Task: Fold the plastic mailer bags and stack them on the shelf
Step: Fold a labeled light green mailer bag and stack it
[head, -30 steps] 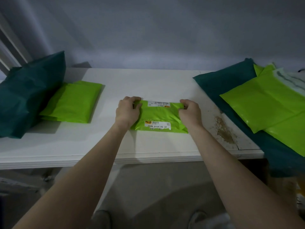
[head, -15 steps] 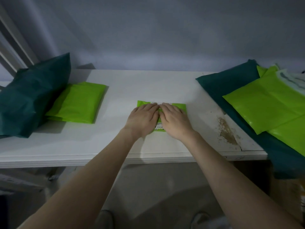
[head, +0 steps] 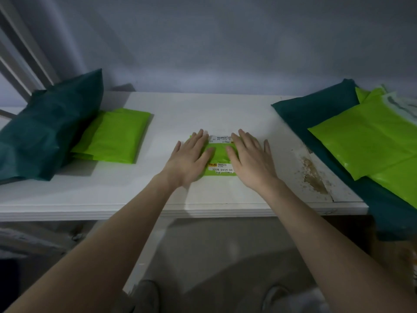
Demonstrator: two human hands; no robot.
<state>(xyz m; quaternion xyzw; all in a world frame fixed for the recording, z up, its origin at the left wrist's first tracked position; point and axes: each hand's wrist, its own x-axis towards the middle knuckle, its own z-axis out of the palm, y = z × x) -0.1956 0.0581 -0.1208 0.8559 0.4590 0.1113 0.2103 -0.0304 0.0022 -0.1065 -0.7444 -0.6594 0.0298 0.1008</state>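
Mailer bags, plastic: unfolded lime-green and dark teal sheets (head: pixel 365 141) piled at my right as supply; folded lime-green stack (head: pixel 112 136) at left on white shelf (head: pixel 203 109). Folded lime-green labelled mailer (head: pixel 220 154) centre, under my flat, spread left hand (head: pixel 190 158) and right hand (head: pixel 250 159), pressing its creases, gripping nothing.

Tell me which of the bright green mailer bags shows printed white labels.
The small folded green bag at the middle of the shelf, under both flat hands, left and right. The left green stack and right-hand sheets show none.
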